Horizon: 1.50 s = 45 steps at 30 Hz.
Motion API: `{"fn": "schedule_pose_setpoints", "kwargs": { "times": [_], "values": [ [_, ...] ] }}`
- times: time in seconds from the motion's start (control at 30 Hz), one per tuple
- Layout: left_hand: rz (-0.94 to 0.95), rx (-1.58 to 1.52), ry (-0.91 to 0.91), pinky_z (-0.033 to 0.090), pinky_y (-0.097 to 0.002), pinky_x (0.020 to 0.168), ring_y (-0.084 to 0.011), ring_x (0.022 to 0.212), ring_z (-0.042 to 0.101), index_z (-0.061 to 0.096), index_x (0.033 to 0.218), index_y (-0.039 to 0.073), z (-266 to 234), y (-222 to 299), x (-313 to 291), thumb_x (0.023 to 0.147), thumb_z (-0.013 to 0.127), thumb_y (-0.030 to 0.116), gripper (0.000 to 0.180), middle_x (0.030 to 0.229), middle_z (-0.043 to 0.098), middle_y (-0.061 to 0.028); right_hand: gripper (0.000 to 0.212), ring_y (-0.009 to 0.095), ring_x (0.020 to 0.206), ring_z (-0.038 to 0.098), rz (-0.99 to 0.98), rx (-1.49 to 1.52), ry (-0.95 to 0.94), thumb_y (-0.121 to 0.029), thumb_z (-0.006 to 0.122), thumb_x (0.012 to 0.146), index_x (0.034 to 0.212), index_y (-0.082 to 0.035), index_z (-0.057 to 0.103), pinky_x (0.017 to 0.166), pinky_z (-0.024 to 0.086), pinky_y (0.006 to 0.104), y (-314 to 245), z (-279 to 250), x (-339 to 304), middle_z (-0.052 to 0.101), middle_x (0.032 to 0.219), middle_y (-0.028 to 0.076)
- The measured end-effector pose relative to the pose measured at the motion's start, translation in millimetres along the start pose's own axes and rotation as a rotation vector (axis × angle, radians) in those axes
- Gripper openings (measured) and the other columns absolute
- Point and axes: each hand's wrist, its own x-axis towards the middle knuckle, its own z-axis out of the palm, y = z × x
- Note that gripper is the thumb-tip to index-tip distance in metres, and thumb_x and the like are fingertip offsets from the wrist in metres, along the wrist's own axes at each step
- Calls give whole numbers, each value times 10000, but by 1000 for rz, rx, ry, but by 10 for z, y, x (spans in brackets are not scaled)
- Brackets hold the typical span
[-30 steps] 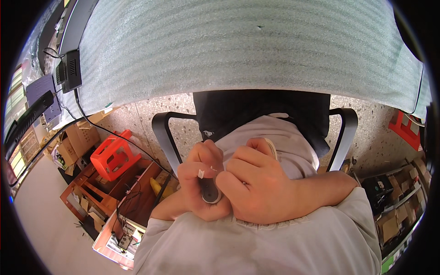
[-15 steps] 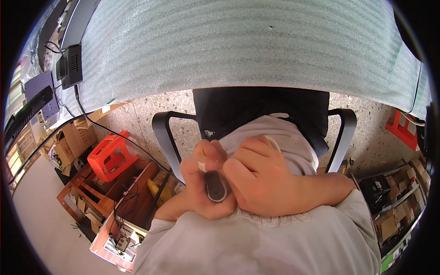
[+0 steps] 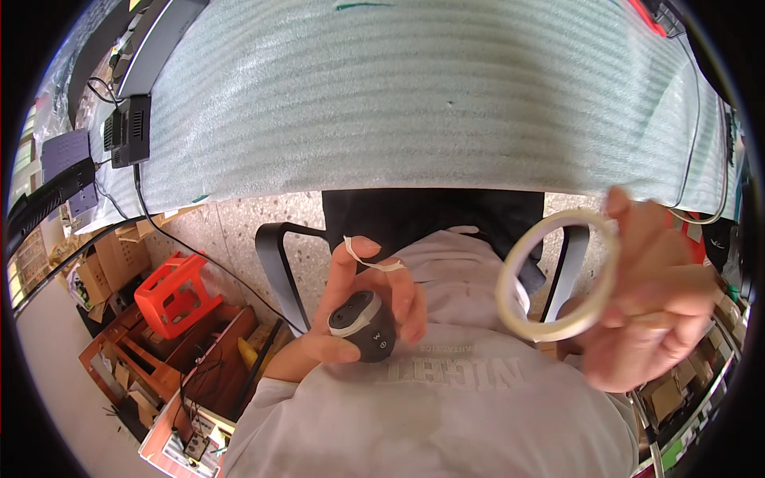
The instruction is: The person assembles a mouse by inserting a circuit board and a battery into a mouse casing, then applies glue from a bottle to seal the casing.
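My left hand (image 3: 405, 299) is closed around a small dark grey rounded device (image 3: 374, 338) with marks on its side and a pale band around its upper part. A short cream strip of tape (image 3: 370, 264) bridges two raised fingertips of that hand, above the device. Off to the right, my right hand (image 3: 657, 299), smeared by motion, grips a thin roll of cream tape (image 3: 508, 299) by its right side. The roll hangs apart from the left hand, its open ring facing me. Both hands are over my lap, in front of my light shirt (image 3: 446, 414).
Ahead lies a table (image 3: 382, 103) covered in pale foam sheet, with a black box (image 3: 131, 131) and cables at its left. A black chair arm (image 3: 275, 255) stands left of my lap. Lower left are a red plastic stool (image 3: 175, 295) and a brown wooden drawer unit (image 3: 159, 350).
My right hand has pulled away to the right with the tape roll, now in plain sight. The left hand has turned, tilting the device and showing the strip on its fingertips.
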Motion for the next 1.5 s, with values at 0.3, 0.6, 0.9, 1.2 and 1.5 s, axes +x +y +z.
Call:
{"fn": "schedule_pose_setpoints", "kwargs": {
  "times": [0.3, 0.6, 0.9, 1.2, 1.5],
  "values": [
    [73, 19, -120, 478, -367, 681, -253, 784, 571, 119, 1511, 205, 19, 148, 251, 751, 730, 142, 978, 950, 530, -133, 89, 323, 683, 612, -484, -865, -380, -58, 639, 922, 949, 18, 603, 649, 508, 367, 695, 122, 1345, 612, 816, 151],
    [367, 842, -282, 476, -290, 629, -165, 761, 563, 253, 1470, 31, -101, 259, 517, 707, 735, -24, 905, 957, 565, -134, 604, 369, 868, 630, -242, -802, -321, -137, 751, 841, 1327, -52, 403, 753, 523, 403, 812, 219, 1350, 585, 991, 206],
    [545, 1135, -188, 439, -275, 569, -141, 658, 534, 358, 1443, 3, -18, 221, 686, 700, 782, -11, 856, 848, 567, -98, 401, 245, 708, 572, -940, -865, 86, -108, 798, 797, 1092, 22, 561, 636, 458, 355, 624, 19, 1370, 610, 830, 132],
    [567, 1163, -61, 489, -284, 597, -218, 792, 581, 423, 1234, 10, 142, 129, 750, 805, 763, 81, 552, 1064, 549, -206, 426, 170, 402, 377, -241, -396, -295, -291, 845, 697, 593, -70, 497, 362, 279, 314, 234, 513, 219, 382, 529, 27],
    [492, 1004, -123, 482, -337, 688, -228, 779, 562, 405, 1288, -53, 137, 106, 600, 829, 707, 257, 631, 1031, 585, -192, 357, 210, 410, 369, -492, -221, -9, -174, 722, 766, 571, -67, 443, 375, 301, 341, 458, 423, 59, 369, 540, 50]
  ]
}}
